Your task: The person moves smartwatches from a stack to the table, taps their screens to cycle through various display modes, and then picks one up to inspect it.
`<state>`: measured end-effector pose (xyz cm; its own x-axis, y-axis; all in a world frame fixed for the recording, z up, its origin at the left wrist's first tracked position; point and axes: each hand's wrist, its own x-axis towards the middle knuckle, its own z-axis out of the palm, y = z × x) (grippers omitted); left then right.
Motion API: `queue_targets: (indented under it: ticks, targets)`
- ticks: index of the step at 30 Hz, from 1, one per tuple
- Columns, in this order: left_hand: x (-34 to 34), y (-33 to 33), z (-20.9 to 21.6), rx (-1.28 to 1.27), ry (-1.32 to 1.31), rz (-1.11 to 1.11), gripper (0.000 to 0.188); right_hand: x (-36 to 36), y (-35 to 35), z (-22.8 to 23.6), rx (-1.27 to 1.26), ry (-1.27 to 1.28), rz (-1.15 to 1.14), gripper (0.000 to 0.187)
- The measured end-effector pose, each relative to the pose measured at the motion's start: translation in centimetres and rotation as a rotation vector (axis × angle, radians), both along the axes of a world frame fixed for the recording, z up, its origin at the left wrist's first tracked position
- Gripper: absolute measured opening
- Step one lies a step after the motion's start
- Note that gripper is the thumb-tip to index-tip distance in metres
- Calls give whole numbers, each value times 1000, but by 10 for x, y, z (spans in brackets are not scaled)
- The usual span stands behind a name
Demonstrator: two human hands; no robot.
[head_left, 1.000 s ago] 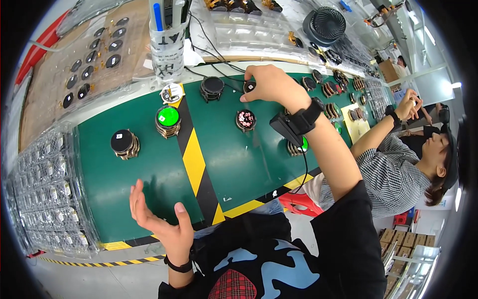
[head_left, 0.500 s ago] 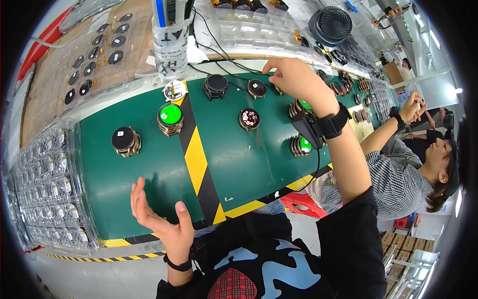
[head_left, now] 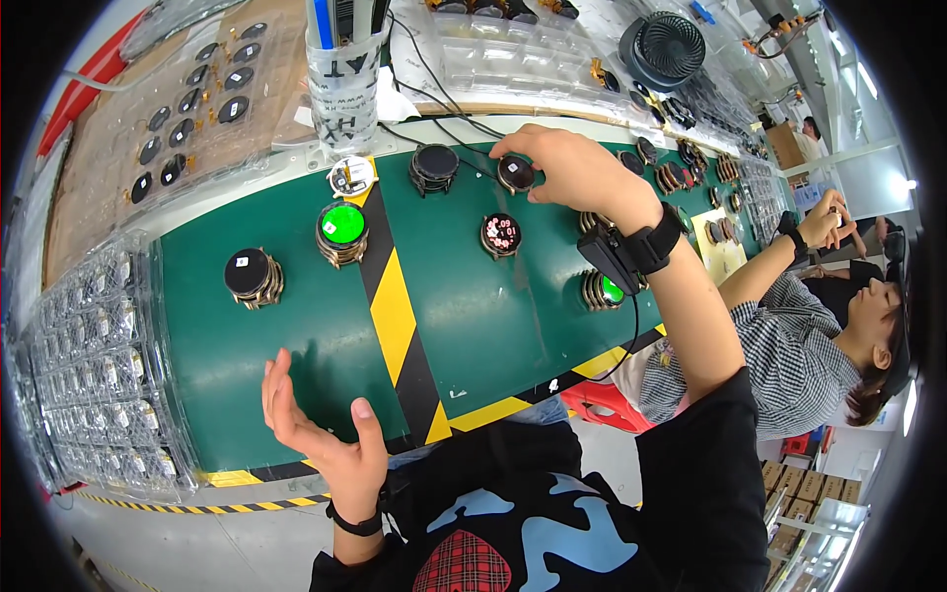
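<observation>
My right hand [head_left: 572,176] reaches to the far side of the green bench, its fingers and thumb round the rim of a dark round watch [head_left: 514,174] with a small white label. Nearer to me, a watch with a lit face [head_left: 501,234] lies alone. My left hand [head_left: 330,444] hangs over the near edge, fingers apart, holding nothing. Beyond it stand a stack of dark-faced watches [head_left: 254,277] and a stack topped by a bright green screen [head_left: 342,227]. A white round part [head_left: 352,178] and another dark watch [head_left: 434,169] sit along the back.
At the left lies a clear plastic tray [head_left: 94,365] of small parts. A wrapped pen cup [head_left: 343,94] and black cables [head_left: 444,94] are at the back, with a black fan [head_left: 666,49] farther right. More watch stacks [head_left: 602,289] stand beneath my right forearm. A co-worker [head_left: 789,326] sits at right.
My right hand has come left and nearer, from behind the labelled dark watch onto its rim. My left hand stays about the same. The view has shifted slightly.
</observation>
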<state>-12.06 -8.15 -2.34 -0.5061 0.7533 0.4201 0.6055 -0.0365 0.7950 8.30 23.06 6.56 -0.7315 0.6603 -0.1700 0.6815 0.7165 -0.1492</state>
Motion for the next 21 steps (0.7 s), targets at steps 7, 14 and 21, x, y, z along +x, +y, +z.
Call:
queue_targets:
  ticks: [7, 14, 21]
  targets:
    - [-1, -1, 0, -6, 5, -4, 69, -3, 1, 3, -7, -23, -28, 63]
    - [-1, 0, 0, -3, 10, -5, 70, -3, 3, -2, 16, -22, -6, 63]
    - [0, 0, 0, -2, 11, -8, 71, -6, 0, 0, 36, -50, -25, 61]
